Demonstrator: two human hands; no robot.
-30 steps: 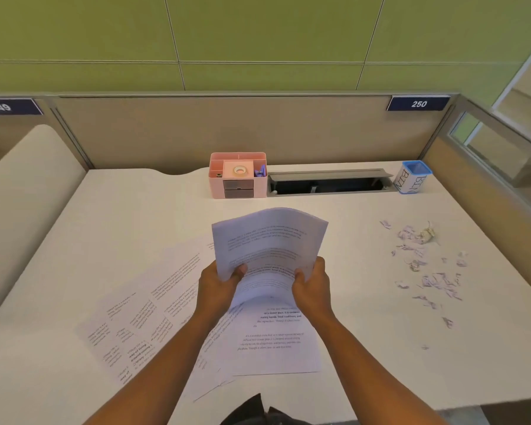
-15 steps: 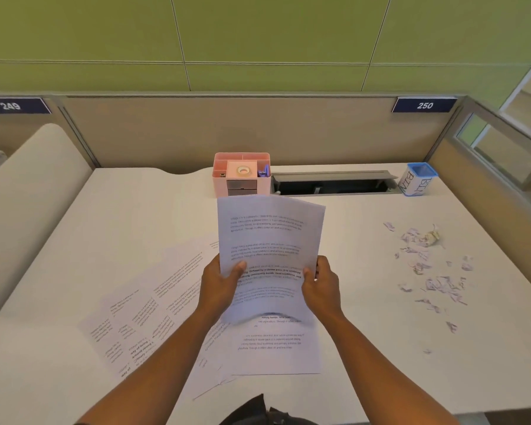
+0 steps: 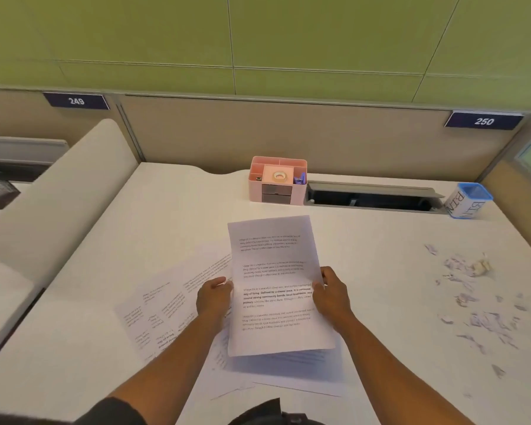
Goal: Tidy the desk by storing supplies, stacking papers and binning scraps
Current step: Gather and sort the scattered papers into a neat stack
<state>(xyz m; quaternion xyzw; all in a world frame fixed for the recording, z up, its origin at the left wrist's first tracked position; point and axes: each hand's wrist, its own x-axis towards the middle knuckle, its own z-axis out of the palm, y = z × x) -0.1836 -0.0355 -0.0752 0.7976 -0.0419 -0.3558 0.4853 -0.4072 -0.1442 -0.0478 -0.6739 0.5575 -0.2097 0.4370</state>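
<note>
Above the smooth white desk (image 3: pixel 105 348), left hand (image 3: pixel 214 299) and right hand (image 3: pixel 331 297) pinch a thin rectangular printed paper sheet (image 3: pixel 275 283) (matte, flat) by its long edges, long axis pointing away.

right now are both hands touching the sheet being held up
Touching. The head view shows the left hand gripping the sheet's left edge and the right hand gripping its right edge, fingers wrapped on the paper.

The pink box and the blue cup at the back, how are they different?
The pink box is wide, split into compartments, with grey drawers in front; the blue cup is narrower, white with a blue rim, and one open space. The box holds a tape roll; what the cup holds cannot be seen. The cup reads BIN; the box has no words. Both stand upright at the back of the desk.
</note>
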